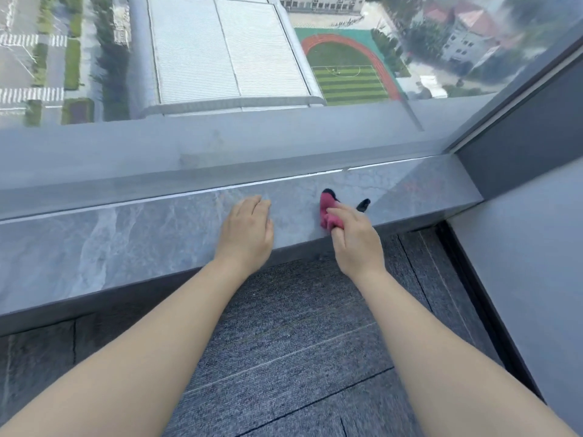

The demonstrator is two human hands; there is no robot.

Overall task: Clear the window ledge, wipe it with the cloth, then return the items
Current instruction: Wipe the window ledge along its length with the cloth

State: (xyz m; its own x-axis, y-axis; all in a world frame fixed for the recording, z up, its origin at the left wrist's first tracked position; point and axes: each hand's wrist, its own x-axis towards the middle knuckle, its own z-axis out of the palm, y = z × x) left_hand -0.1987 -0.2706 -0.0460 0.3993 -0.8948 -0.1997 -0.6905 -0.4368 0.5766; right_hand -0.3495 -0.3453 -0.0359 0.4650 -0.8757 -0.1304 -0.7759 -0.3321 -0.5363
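The left hand (247,230) lies palm down, fingers extended and together, flat on the grey marble-patterned window ledge (110,244); its grip is open and holds nothing. The right hand (355,239) is positioned to the right of it, near the front edge of the ledge, with its grip closed around a bunched pink cloth (328,212). The cloth protrudes from the fingers toward the glass and rests on the ledge. Dark patches show at the cloth's far tip and just beside the right hand; their nature cannot be determined. Grey carpet tiles (299,326) cover the floor below the ledge.
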